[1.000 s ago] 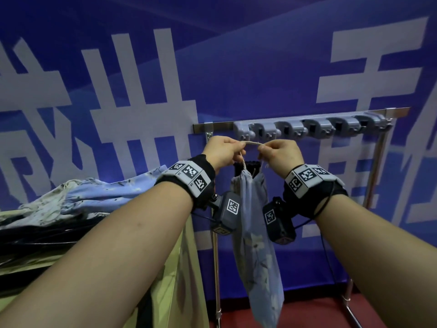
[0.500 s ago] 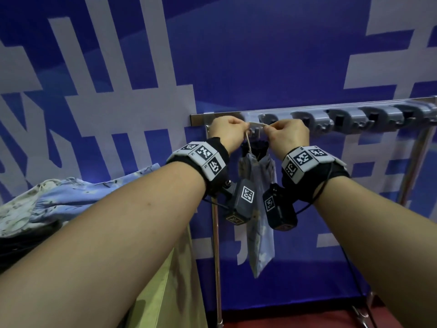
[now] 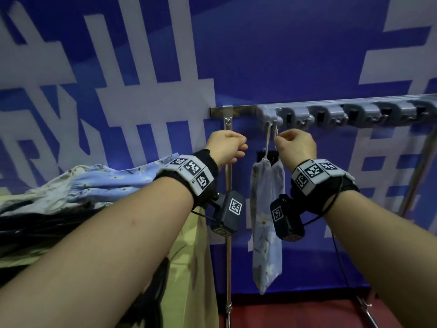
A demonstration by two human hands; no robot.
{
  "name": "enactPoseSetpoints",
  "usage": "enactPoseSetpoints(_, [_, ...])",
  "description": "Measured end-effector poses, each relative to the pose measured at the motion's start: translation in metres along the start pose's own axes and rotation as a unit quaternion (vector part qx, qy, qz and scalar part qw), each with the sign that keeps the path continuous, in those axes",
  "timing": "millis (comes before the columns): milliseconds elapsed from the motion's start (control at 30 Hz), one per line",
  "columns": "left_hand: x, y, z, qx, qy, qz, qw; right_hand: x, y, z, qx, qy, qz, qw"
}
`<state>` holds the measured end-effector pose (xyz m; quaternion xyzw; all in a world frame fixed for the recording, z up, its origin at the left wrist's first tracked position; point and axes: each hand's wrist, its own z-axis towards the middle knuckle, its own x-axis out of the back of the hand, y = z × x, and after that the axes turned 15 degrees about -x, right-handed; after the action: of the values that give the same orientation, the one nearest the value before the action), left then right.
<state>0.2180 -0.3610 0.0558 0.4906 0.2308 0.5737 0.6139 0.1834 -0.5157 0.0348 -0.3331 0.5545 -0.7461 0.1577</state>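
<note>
Hanging nearly complete, centre frame: pouch cord [image 3: 268, 139] over hook [image 3: 274, 121] 1, pinched by right hand [image 3: 295, 147], left hand [image 3: 225, 147] curled empty; next, release.

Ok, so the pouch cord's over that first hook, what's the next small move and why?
Probably open the right hand and release the cord. The cord loops over the first hook, the pouch hangs straight beneath it, and the left hand holds nothing, so the hook seems to carry the weight.
</note>
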Motion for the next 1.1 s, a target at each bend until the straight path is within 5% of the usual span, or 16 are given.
enactPoseSetpoints(600, [0.202, 0.031, -0.184, 0.066, 0.167, -0.038, 0.983, -0.076, -0.088, -0.228, 0.033, -0.255, 0.033, 0.966])
enactPoseSetpoints(1100, [0.273, -0.040, -0.274, 0.121, 0.367, -0.032, 0.922, -0.144, -0.051, -0.316, 0.007, -0.358, 0.015, 0.933])
